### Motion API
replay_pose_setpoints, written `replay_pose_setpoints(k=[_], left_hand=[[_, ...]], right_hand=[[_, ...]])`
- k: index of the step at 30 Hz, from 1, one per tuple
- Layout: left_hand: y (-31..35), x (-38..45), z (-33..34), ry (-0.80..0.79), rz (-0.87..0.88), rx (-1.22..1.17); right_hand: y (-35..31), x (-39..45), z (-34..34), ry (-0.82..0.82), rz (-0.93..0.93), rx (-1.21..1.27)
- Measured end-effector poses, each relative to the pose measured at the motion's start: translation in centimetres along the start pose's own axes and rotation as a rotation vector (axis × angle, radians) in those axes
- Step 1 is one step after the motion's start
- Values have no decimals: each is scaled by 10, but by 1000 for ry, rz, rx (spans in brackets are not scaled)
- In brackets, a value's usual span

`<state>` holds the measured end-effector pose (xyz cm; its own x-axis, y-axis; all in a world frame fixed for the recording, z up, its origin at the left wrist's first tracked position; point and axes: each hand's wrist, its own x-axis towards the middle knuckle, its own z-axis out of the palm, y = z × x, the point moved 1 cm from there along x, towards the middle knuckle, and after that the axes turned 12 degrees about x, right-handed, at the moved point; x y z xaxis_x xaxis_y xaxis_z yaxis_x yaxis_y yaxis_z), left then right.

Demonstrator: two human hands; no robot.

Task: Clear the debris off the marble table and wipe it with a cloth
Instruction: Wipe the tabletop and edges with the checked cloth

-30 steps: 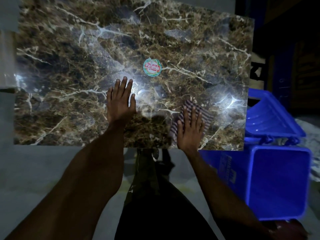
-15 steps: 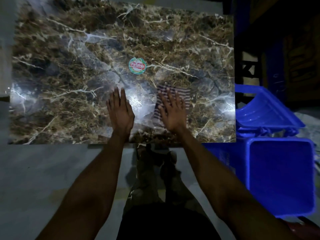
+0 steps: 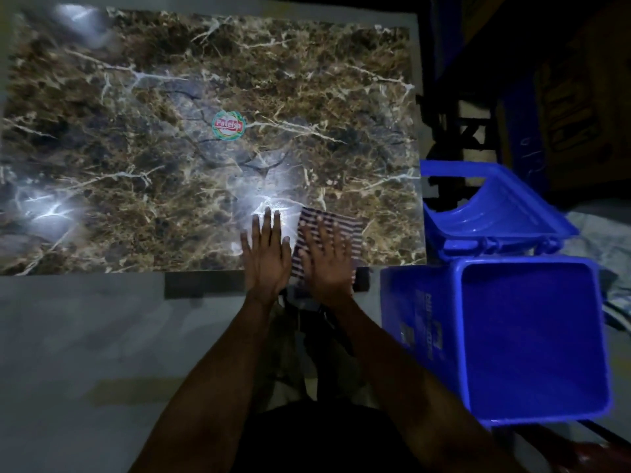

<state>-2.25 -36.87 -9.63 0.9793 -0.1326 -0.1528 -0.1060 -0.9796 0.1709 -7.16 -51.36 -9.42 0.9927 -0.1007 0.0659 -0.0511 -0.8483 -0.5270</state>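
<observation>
The brown marble table (image 3: 143, 165) fills the upper left of the head view, with bright reflections on its glossy top. A striped cloth (image 3: 351, 223) lies flat at the table's near edge, right of centre. My right hand (image 3: 327, 259) presses on the cloth with straight, spread fingers. My left hand (image 3: 266, 254) rests flat on the bare marble just left of the cloth, fingers straight. No loose debris shows on the surface.
A round red-and-green sticker (image 3: 228, 124) sits mid-table. An open blue plastic bin (image 3: 532, 336) with its lid (image 3: 491, 213) tipped back stands on the floor right of the table. Grey floor lies below the near edge. Dark furniture is at the far right.
Both hands have drawn back toward the table's near edge. The right hand has slid the cloth with it, and the cloth's near end now reaches the edge.
</observation>
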Motion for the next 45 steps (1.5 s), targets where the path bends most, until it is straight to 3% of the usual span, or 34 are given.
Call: replay_pose_setpoints(k=[4, 8, 11, 15, 20, 24, 30, 36, 42, 45], left_hand=[[16, -10, 5, -73, 26, -40], [14, -11, 6, -100, 34, -46], [11, -9, 7, -139, 37, -25], [12, -6, 5, -208, 39, -7], [11, 0, 3, -264, 61, 27], [6, 2, 2, -302, 83, 82], [11, 3, -5, -354, 60, 101], [18, 2, -10, -367, 48, 141], [17, 1, -16, -341, 84, 142], [13, -1, -16, -295, 122, 138]], right_hand=[[29, 41, -15, -163, -85, -14], [88, 58, -52, -112, 145, -60], [114, 29, -72, -82, 148, -109], [98, -17, -67, -96, 221, -105], [61, 5, -52, -217, 83, 52], [84, 40, -64, -233, 63, 18], [154, 25, -96, -114, 225, -56], [104, -16, -78, -227, 144, -17], [85, 45, -67, -309, 14, 10], [115, 79, -78, -221, 65, -7]])
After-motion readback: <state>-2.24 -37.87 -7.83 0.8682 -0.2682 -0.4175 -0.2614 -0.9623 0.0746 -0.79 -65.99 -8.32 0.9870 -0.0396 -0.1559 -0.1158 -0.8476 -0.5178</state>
